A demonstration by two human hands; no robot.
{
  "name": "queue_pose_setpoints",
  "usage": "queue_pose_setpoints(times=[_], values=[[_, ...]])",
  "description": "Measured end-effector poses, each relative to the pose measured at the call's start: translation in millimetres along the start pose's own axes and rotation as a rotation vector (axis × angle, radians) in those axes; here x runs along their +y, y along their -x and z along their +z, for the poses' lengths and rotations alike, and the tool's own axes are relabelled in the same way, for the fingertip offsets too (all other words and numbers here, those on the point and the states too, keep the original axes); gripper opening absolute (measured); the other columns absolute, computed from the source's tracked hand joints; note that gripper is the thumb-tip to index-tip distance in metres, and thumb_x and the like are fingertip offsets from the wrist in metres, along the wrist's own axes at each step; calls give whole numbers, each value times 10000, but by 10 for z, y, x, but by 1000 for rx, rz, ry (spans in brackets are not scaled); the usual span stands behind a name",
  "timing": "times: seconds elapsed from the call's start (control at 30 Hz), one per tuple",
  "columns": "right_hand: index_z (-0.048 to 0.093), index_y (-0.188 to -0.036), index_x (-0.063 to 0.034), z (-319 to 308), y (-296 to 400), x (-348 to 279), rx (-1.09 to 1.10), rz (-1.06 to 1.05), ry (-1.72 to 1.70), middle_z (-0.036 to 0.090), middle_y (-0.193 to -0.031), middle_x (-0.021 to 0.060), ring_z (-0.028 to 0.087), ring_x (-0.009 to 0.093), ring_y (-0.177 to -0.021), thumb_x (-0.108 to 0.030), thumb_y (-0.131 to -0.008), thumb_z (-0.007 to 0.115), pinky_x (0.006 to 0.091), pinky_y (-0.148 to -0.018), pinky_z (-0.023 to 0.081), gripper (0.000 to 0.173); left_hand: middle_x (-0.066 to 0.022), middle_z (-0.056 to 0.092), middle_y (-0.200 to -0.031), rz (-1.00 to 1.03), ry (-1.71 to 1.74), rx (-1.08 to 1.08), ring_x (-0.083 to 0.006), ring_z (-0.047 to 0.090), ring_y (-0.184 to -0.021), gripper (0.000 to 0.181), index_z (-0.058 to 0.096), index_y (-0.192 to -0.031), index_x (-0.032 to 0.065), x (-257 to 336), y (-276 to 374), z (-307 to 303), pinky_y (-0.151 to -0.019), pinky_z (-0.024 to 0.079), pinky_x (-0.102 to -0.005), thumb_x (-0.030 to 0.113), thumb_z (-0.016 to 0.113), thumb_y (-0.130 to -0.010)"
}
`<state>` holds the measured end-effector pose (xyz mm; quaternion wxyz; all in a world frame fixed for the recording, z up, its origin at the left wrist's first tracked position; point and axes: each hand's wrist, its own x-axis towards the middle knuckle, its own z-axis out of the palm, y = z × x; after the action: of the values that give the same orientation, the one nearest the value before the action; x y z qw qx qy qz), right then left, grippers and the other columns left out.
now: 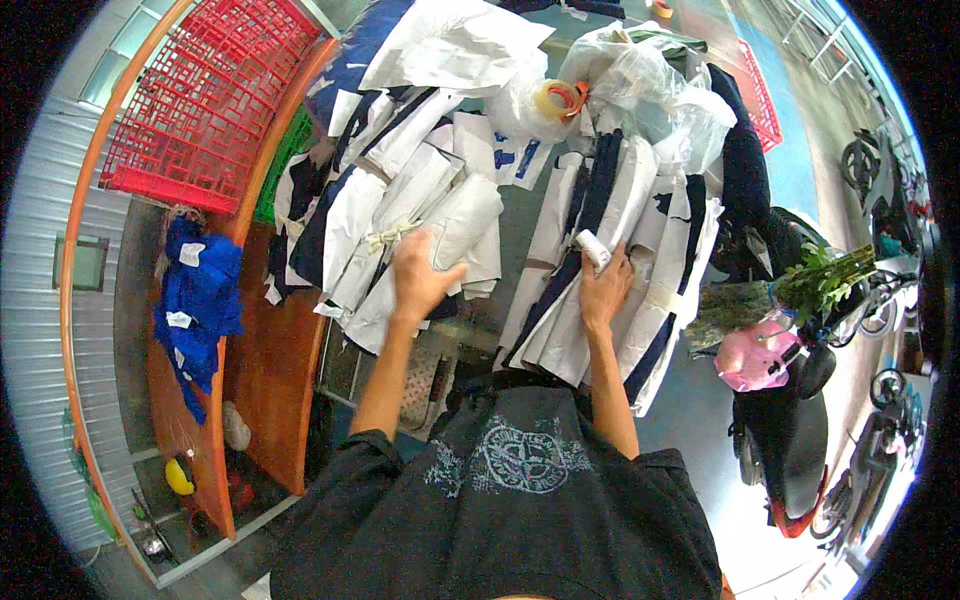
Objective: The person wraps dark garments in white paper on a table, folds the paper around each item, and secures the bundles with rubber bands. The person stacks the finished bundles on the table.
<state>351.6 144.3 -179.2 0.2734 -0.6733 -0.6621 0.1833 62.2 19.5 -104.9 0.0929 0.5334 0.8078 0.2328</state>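
Observation:
My left hand (421, 271), slightly blurred, is over a pile of white paper and dark cloth bundles (367, 202), one tied with a pale strip (390, 235). Whether it grips a bundle I cannot tell. My right hand (606, 289) rests on a second row of long paper and dark cloth rolls (555, 337). A small white roll (594, 250) lies at its fingertips, by the thumb side; whether the fingers grip it is unclear. Beyond both hands are a roll of clear tape (559, 99) and crumpled clear plastic bags (645, 82).
A red plastic crate (210, 97) stands at the upper left above hanging blue cloth (199, 277) and wooden panels (266, 375). To the right are a leafy bundle (821, 277), a pink bag (757, 356) and a parked scooter (787, 442). Another red crate (761, 97) is at the upper right.

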Motion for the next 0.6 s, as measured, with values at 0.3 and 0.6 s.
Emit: queue_pose_setpoints(times=[0.3,0.6], values=[[369,-1446,91,-60,5,115,-19,-72,-121,488,-1363,326,448,454,-1277,-394,-908,675,496,-1096,336,787,-214,197,-1575,-260,-384,-79,-469,216,-1435,1405,107,-1581,130,-780,657,252,-1083,296,-666,326,981,-499],[419,-1399,97,-30,-22,84,28,-81,-106,511,-1323,324,455,470,-1254,-411,-900,681,519,-1080,342,759,-215,367,-1522,-239,-246,-86,-420,397,-1371,1145,336,-1487,95,-982,511,174,-1070,402,-540,205,952,-527]])
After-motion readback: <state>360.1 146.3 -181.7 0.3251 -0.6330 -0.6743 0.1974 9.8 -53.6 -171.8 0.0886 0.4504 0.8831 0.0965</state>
